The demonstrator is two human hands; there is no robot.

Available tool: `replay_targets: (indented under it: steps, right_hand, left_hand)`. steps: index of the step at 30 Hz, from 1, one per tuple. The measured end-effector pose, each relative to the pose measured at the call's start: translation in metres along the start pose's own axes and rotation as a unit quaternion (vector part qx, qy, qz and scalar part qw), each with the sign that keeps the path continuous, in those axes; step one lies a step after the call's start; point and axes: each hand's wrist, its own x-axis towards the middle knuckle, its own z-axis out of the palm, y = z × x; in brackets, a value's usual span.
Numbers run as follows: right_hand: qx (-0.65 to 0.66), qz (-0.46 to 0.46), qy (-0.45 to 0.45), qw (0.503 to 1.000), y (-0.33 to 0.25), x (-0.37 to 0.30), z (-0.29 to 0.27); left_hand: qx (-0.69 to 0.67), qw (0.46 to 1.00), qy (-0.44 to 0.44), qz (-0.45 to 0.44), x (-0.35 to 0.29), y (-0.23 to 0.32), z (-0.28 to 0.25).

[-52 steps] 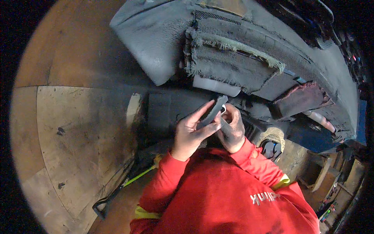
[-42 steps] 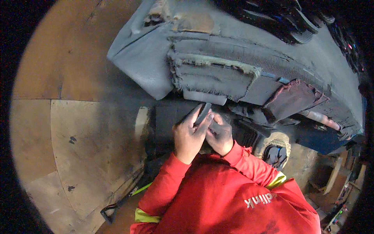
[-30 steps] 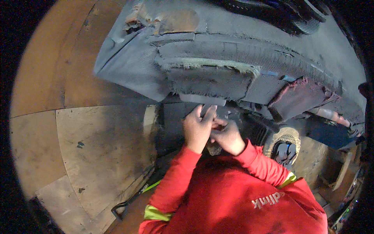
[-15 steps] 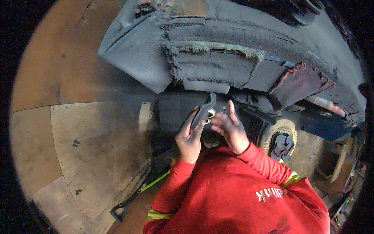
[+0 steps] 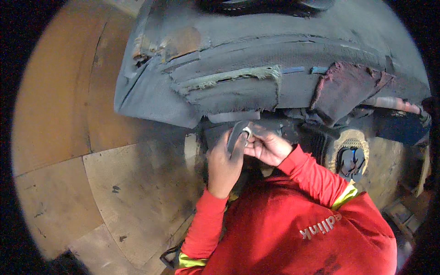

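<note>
My left hand [image 5: 223,162] grips a dark grey, curved, sole-like piece [image 5: 235,135], probably a sandal, holding it upright with the thumb across its right side. A whitish looped part [image 5: 247,132] shows on that side. My right hand [image 5: 271,149] has its fingers bent in against the piece, closed at the whitish part. The fingertips partly cover the piece, so its full shape is hidden. Both hands are in front of my chest, just short of the bench edge.
A dust-grey bench [image 5: 229,50] spans the far side, with a frayed cloth flap [image 5: 233,94] and a reddish cloth [image 5: 348,89] hanging from its edge. To the right, dark sandals [image 5: 352,161] lie on a tan perforated holder [image 5: 350,138]. Worn boards [image 5: 137,183] cover the floor at left.
My right hand has moved from apart, fingers spread, to closing on the sole-like piece. The view has shifted, so the bench and sandals sit at different places in the picture.
</note>
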Motion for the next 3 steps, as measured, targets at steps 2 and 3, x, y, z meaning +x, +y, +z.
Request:
replay_targets:
  steps: [2, 3]
  right_hand:
    - [-0.001, 0.015, 0.01, 1.0, -0.0108, -0.0039, -0.0019]
    - [-0.025, 0.03, 0.062, 0.997, -0.0159, -0.0068, 0.0011]
  left_hand:
    - [0.069, 0.994, -0.057, -0.066, 0.0102, -0.001, 0.0039]
    - [0.068, 0.994, -0.06, -0.062, 0.0118, 0.0008, 0.0056]
